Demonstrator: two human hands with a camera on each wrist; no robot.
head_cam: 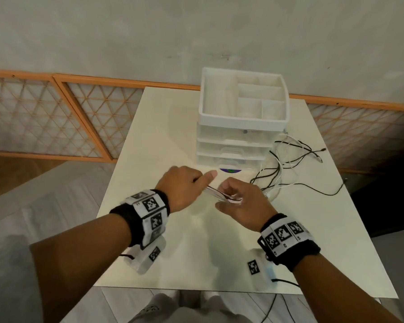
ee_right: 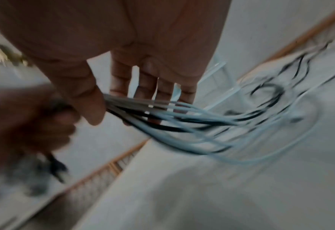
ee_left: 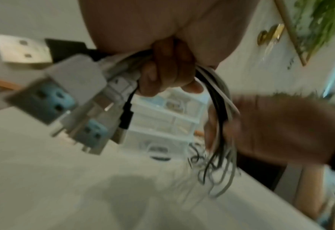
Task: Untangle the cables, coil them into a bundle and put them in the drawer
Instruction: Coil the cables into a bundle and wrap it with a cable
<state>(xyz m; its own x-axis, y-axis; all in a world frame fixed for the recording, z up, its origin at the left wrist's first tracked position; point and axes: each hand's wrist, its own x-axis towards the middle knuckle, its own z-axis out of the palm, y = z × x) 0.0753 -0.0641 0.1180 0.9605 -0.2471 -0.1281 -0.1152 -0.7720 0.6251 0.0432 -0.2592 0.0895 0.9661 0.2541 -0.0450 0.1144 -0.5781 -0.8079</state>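
Observation:
Several black and white cables (head_cam: 222, 196) run as one bunch between my two hands above the white table (head_cam: 173, 252). My left hand (head_cam: 184, 186) grips one end of the bunch. In the left wrist view its fingers (ee_left: 168, 74) curl round the cables (ee_left: 220, 96), and the USB plugs (ee_left: 74, 87) stick out past the fist. My right hand (head_cam: 238, 197) pinches the same bunch a little to the right, with its thumb (ee_right: 91, 105) pressing the cables (ee_right: 162, 115) against the fingers. The loose lengths (head_cam: 287, 159) trail in loops to the right, beside the white drawer unit (head_cam: 233, 145).
The drawer unit carries an open tray (head_cam: 205, 96) with compartments on top, and a dark blue round thing (head_cam: 229, 170) shows at its lowest drawer. One black cable end (head_cam: 331, 193) reaches toward the table's right edge. Lattice panels (head_cam: 79, 117) line the wall behind.

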